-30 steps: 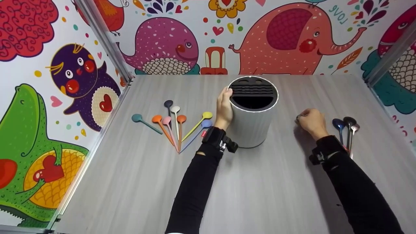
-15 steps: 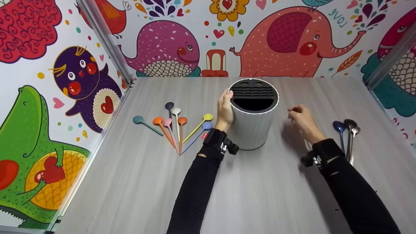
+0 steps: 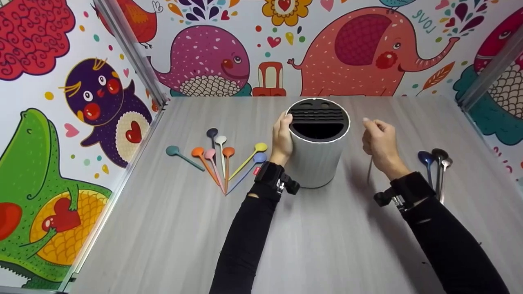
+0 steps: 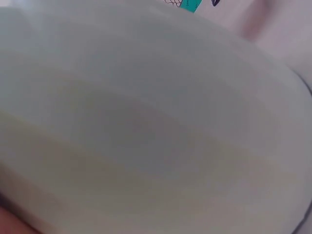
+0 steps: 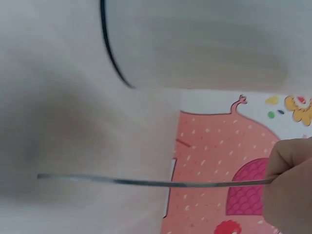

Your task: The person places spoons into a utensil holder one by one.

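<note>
A grey cylindrical utensil holder [image 3: 314, 163] stands upright, its black top insert [image 3: 316, 112] having slots and a wide half-round opening. Against its left side, my left hand [image 3: 282, 136] grips it, thumb at the rim. The holder's pale wall [image 4: 156, 117] fills most of the left wrist view. Just right of the holder, my right hand [image 3: 381, 145] is raised and curled round what looks like a metal spoon [image 5: 146, 183]. The thin handle points down; its upper end is hidden inside the hand.
Several coloured spoons [image 3: 220, 163] lie fanned out left of the holder. A teal spoon [image 3: 184, 157] lies farther left. Three shiny metal spoons [image 3: 437, 167] lie to the right, beside the right wrist. Printed wall panels [image 3: 282, 41] bound the grey table [image 3: 318, 245] at the back and sides.
My right hand has risen from the table and shifted slightly left toward the holder, turning so the thin handle hangs down below it. The left hand and the holder stay put.
</note>
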`<state>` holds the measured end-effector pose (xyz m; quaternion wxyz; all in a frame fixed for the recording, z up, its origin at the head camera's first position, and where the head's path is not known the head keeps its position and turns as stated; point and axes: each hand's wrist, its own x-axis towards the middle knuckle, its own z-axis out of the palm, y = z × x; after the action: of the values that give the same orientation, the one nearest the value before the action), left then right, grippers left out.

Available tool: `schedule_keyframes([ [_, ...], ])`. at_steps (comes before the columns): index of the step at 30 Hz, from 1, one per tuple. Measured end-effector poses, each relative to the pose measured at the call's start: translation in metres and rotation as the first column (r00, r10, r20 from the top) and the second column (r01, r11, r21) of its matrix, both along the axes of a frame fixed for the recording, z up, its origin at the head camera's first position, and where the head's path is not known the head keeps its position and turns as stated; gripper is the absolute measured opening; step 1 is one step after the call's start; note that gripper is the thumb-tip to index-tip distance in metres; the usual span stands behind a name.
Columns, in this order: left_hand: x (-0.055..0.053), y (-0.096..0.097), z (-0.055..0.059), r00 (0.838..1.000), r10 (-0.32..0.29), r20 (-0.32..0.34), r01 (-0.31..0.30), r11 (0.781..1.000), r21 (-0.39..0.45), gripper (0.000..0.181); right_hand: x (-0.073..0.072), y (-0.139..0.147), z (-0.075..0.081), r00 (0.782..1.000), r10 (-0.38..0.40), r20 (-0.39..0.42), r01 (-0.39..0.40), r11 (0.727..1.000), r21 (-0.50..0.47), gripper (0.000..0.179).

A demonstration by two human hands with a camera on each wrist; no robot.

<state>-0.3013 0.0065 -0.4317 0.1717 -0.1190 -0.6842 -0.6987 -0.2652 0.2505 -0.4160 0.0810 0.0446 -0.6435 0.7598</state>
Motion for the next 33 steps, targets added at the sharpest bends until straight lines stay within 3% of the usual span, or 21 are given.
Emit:
schedule_keyframes([
  [6,0.001,0.0,0.0,1.0,0.005,0.013,-0.005,1.0,-0.01,0.051,0.005,-0.007,0.017,0.993,0.087,-0.075,-0.09,0.995,-0.036,0.049],
  [12,0.002,0.0,0.001,1.0,0.003,0.015,-0.003,1.0,-0.005,0.052,0.013,-0.015,0.05,0.975,0.155,-0.162,-0.178,0.974,-0.142,0.049],
  [20,0.001,-0.001,0.0,0.999,0.03,0.022,-0.029,0.999,-0.018,0.053,0.026,-0.023,0.104,0.948,0.176,-0.266,-0.245,0.936,-0.251,0.05],
  [22,0.001,-0.001,0.001,0.999,0.025,0.021,-0.024,1.0,-0.016,0.054,0.03,-0.025,0.115,0.941,0.166,-0.295,-0.244,0.938,-0.248,0.051],
  [33,0.003,0.0,0.0,0.999,0.01,0.036,-0.01,1.0,-0.009,0.055,0.039,-0.04,0.157,0.917,0.144,-0.371,-0.266,0.916,-0.301,0.05],
])
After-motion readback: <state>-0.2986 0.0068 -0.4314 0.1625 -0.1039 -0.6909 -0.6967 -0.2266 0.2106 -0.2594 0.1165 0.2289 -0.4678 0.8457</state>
